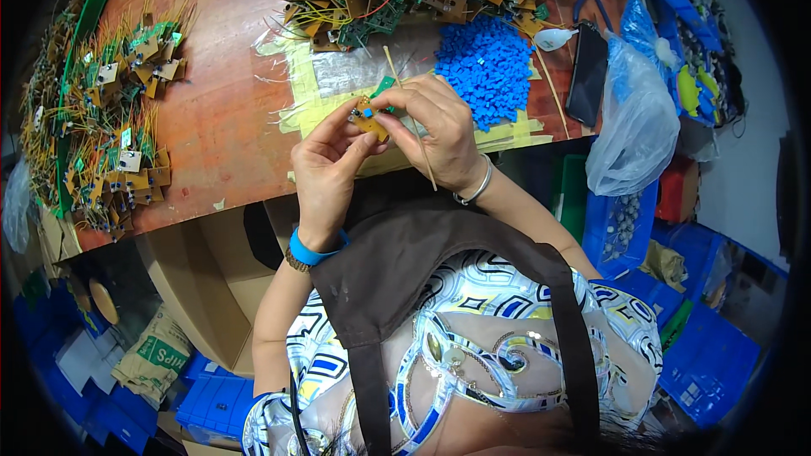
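The left hand (329,171) has its grip closed on a small brown board (370,126), which is above the near edge of the counter (228,110). The right hand (446,128) puts thumb and finger at the board's right side, near a blue part (367,112); its grip is closed around a thin stick (428,165). A blue pile (486,67) lies just beyond this hand, and a phone (587,76) lies farther right.
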The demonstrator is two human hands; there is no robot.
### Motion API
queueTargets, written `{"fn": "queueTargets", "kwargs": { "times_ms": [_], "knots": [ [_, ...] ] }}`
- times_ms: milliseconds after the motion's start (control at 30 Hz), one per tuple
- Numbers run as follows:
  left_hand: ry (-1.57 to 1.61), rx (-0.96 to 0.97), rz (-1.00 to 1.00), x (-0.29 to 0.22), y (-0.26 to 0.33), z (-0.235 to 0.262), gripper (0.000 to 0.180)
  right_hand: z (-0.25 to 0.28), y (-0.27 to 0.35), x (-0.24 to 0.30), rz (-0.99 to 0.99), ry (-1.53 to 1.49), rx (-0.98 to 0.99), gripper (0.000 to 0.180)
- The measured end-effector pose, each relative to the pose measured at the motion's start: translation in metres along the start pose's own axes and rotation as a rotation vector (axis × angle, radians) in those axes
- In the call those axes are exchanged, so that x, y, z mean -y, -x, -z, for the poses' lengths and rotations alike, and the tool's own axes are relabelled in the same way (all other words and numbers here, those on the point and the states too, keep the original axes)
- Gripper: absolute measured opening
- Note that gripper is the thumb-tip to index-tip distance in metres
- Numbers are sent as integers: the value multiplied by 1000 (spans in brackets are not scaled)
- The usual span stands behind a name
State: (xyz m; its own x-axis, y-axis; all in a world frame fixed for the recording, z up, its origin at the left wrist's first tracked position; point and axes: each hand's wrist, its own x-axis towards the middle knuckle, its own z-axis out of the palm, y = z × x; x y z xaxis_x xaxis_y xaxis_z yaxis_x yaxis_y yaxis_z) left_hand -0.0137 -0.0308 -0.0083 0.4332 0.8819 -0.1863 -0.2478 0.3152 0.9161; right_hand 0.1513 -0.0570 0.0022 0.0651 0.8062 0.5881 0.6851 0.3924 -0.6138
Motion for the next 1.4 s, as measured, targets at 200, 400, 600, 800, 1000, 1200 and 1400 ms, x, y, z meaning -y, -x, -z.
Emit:
{"fn": "queueTargets", "kwargs": {
  "times_ms": [200, 400, 600, 800, 1000, 1200, 1400],
  "knots": [
    [-36, 26, 16, 0, -2, 1, 40, -2, -2, 3, 63, 71, 21, 22],
    [-46, 47, 19, -1, 0, 0, 39, -5, -1, 3, 32, 23, 1, 20],
    [-42, 51, -2, 0, 2, 1, 36, -5, 1, 4, 35, 11, 2, 20],
    [7, -44, 62, 1, 4, 2, 27, -5, 5, 11, 17, 3, 20, 21],
    [-92, -280, -66, -10, 7, 36, 26, -2, -3, 9, 59, -37, -20, 24],
    [-542, -627, -232, -33, 12, 160, 27, 15, -2, -9, 15, -18, -42, 25],
    [-1424, -640, -738, -45, -23, 94, 25, 13, 0, -9, 2, -35, -73, 24]
  ]
}}
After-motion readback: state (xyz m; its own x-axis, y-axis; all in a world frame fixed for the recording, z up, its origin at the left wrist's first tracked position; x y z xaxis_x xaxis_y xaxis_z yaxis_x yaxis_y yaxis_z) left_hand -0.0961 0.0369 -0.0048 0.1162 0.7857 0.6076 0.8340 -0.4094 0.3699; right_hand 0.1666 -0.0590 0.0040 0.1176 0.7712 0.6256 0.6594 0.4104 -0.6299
